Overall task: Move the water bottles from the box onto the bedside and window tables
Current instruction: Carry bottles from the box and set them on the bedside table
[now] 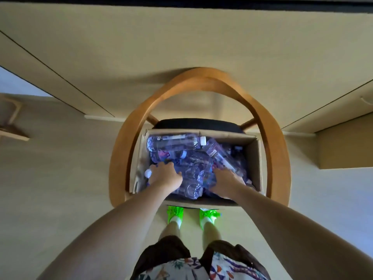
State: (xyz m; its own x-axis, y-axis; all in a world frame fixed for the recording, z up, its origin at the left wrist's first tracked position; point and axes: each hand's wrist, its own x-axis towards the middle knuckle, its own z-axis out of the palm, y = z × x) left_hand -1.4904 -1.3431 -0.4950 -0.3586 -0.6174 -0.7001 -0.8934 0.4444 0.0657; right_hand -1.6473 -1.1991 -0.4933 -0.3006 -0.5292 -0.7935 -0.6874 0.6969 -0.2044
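An open cardboard box [254, 158] rests on the dark seat of a wooden chair and holds several clear plastic water bottles [173, 144] with purple labels and white caps, lying in a loose heap. Both my hands are inside the box. My left hand [164, 174] is curled over a bottle [150, 175] at the box's left front corner, its white cap showing beside my fingers. My right hand [225, 183] lies palm down with its fingers wrapped on a bottle [201, 177] near the front middle. The bottles under my hands are partly hidden.
The chair's curved wooden backrest and arms [201, 81] ring the box. Beige cabinet fronts [181, 47] stand behind it, with a ledge [343, 146] jutting out at the right. My feet in bright green shoes [175, 214] stand just before the chair.
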